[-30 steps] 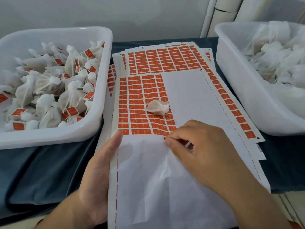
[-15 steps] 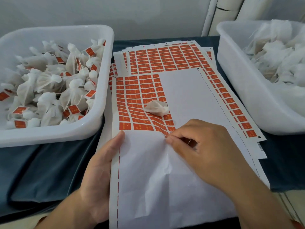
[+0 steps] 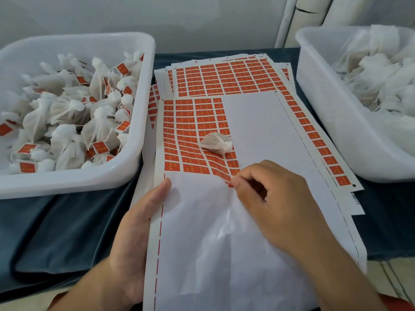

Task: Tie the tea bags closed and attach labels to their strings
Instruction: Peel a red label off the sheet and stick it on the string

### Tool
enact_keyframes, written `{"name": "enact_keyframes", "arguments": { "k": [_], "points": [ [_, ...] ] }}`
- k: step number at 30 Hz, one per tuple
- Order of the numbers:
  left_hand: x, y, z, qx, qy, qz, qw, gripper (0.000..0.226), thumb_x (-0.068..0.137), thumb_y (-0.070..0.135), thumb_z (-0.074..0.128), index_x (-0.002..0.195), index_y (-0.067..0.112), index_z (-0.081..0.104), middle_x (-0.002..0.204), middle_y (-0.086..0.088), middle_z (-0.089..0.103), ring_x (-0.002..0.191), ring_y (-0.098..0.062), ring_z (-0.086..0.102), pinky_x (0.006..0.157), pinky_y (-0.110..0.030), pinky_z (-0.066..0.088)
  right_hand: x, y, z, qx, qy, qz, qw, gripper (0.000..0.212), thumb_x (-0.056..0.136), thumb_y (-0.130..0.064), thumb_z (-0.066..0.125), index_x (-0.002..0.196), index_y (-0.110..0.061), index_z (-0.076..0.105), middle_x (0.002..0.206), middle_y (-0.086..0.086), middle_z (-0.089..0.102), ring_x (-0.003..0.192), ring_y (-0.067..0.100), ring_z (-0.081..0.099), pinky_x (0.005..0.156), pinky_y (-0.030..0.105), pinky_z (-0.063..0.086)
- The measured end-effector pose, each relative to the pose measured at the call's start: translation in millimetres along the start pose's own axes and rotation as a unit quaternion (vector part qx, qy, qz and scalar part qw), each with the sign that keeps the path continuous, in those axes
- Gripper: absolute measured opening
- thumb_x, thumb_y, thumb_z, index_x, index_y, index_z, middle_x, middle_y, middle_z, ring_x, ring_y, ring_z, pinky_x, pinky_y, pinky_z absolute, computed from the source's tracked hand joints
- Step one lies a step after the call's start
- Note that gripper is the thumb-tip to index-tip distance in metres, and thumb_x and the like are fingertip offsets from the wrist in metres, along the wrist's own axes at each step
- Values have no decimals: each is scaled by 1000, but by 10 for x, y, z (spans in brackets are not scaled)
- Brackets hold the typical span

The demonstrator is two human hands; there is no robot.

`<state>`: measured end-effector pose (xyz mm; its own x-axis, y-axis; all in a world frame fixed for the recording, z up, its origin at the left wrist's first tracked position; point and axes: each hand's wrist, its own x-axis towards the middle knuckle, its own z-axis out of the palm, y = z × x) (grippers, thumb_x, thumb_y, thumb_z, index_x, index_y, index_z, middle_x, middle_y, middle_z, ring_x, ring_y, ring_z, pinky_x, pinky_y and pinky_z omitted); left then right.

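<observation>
Label sheet (image 3: 193, 122) lies flat before me on the dark cloth (image 3: 56, 221), one tied tea bag (image 3: 216, 143) resting on its orange labels. My right hand (image 3: 276, 198) pinches the corner label at the sheet's lower edge, fingers curled; my left hand (image 3: 137, 232) lies flat against the sheet's left margin, thumb straight. Left tub (image 3: 74, 182) holds labelled bags, right tub (image 3: 325, 122) unlabelled ones.

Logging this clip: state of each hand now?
Left hand: open, steadying white label sheet.
Right hand: pinching an orange rectangular label.
</observation>
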<state>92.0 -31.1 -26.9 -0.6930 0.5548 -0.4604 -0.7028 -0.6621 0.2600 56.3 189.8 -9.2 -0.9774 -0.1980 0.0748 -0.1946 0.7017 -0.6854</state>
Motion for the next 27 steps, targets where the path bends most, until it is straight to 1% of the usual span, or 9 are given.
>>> {"name": "enact_keyframes", "arguments": {
  "k": [2, 4, 6, 8, 11, 14, 18, 22, 27],
  "points": [
    [-6, -3, 8, 11, 0, -6, 1000, 56, 89, 44, 72, 131, 7, 66, 141, -15, 62, 128, -38, 61, 104, -55, 49, -24, 18, -18, 20, -5, -17, 1000, 35, 86, -63, 49, 99, -36, 67, 101, -21, 66, 93, -1, 62, 77, 2, 46],
    [11, -18, -22, 37, -7, -16, 999, 61, 102, 48, 56, 142, 3, 52, 149, -16, 54, 138, -37, 52, 116, -54, 36, -45, 31, -42, 32, -26, -28, 999, 43, 82, -65, 54, 109, -37, 72, 105, -23, 66, 95, -5, 62, 80, 3, 48],
    [22, -35, -40, 46, 30, 16, 998, 62, 109, 49, 37, 150, 4, 40, 155, -18, 46, 145, -36, 42, 123, -51, 22, -50, 47, -67, 26, -37, -42, 998, 47, 81, -64, 59, 114, -35, 75, 106, -23, 68, 92, -5, 64, 81, 8, 51],
    [35, -44, -36, 18, 41, 9, 999, 58, 106, 45, 49, 149, 8, 43, 153, -17, 49, 143, -35, 46, 119, -53, 31, -32, 58, -86, 6, -39, -59, 997, 44, 83, -62, 60, 113, -34, 77, 104, -21, 69, 92, -4, 64, 80, 7, 49],
    [15, -42, -9, 12, 19, 34, 999, 55, 85, 40, 79, 134, 18, 66, 144, -14, 61, 130, -37, 59, 100, -53, 52, 11, 61, -106, -25, -47, -84, 995, 35, 89, -57, 59, 108, -34, 78, 99, -21, 70, 94, -4, 63, 78, 3, 44],
    [1, -20, 30, 43, 12, 32, 998, 48, 82, 40, 81, 125, 20, 72, 139, -12, 64, 126, -36, 63, 96, -53, 55, 37, 84, -105, -41, -29, -104, 993, 22, 95, -47, 62, 95, -30, 77, 91, -17, 69, 88, 3, 63, 75, 11, 48],
    [-6, -7, 79, 78, 16, 42, 996, 59, 69, 38, 90, 123, 22, 73, 137, -13, 66, 122, -36, 66, 92, -52, 57, 37, 114, -61, -38, 7, -106, 994, 14, 95, -33, 71, 85, -24, 71, 86, -14, 66, 83, 9, 64, 72, 22, 51],
    [-30, -6, 125, 81, 56, 37, 994, 52, 64, 34, 91, 113, 19, 78, 129, -16, 70, 112, -39, 70, 83, -53, 59, 31, 88, -9, -5, 25, -71, 997, 15, 92, -38, 69, 80, -28, 68, 84, -18, 66, 88, 4, 62, 80, 14, 50],
    [-81, 8, 176, 74, 102, 23, 992, 33, 73, 29, 78, 103, 15, 81, 121, -17, 73, 100, -39, 75, 74, -52, 61, 44, 61, 73, 18, 35, -19, 999, 17, 91, -43, 64, 79, -31, 64, 85, -18, 66, 89, 0, 61, 76, 9, 49]
  ]
}}
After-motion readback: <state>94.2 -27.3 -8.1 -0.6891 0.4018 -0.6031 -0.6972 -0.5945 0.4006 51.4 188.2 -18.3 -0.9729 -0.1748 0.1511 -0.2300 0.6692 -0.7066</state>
